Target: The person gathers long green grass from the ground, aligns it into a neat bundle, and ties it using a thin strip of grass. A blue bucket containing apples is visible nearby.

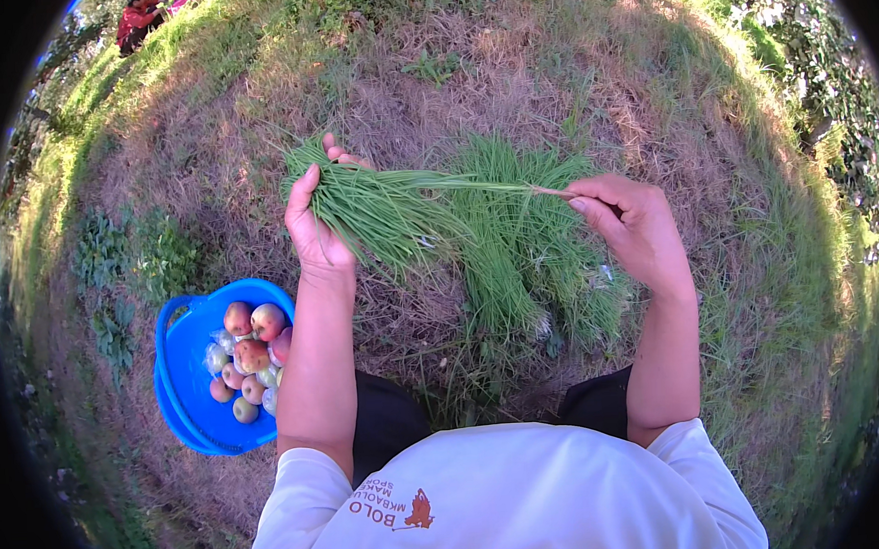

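My left hand (326, 213) holds a thick bunch of long thin green leaves, like chives (385, 210), across the palm, its thumb and fingertips showing at the upper left end. From that bunch a few strands (491, 185) stretch to the right. Their pale brownish stem ends (553, 192) are pinched between the thumb and fingers of my right hand (602, 201). Below and between both hands a larger heap of the same green leaves (505, 264) lies on the ground, with whitish ends towards me.
A blue plastic basket (165, 367) with a handle stands left of my left forearm, holding several apples (252, 355), some in clear wrapping. Leafy weeds (163, 257) grow behind it. Far off at the upper left a person in red (134, 21) is low on the grass.
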A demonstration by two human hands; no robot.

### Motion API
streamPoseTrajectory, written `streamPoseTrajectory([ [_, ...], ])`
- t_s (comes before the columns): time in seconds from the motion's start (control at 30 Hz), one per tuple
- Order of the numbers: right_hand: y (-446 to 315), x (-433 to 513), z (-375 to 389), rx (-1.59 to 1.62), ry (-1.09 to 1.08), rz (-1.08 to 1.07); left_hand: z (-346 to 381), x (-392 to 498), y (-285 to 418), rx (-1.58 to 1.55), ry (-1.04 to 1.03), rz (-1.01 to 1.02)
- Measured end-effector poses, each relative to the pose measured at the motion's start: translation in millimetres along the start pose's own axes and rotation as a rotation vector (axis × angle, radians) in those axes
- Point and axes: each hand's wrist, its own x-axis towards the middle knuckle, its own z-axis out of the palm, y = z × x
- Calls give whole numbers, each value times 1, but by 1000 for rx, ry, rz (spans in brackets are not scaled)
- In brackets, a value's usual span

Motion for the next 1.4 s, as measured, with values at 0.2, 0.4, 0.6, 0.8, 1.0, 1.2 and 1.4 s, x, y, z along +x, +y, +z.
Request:
streamPoseTrajectory([
  [0.2,52,-2,-41,142,161,137,-11,6,23,22,33,141],
  [0.4,164,-22,-100,1077,859,396,-17,2,45,-7,6,123],
  [0.6,156,-10,-69,1390,983,574,-10,0,39,-3,-34,103],
  [0.8,34,9,35,788,9,254,2,-2,18,-94,-133,52],
  [1.0,6,6,60,701,-100,315,13,-9,3,-178,-288,27],
  [1.2,-9,-1,71,771,-104,185,19,-10,-5,-202,-303,-12],
  [1.4,-21,-7,76,376,-12,-141,25,-14,-13,-220,-407,-60],
])
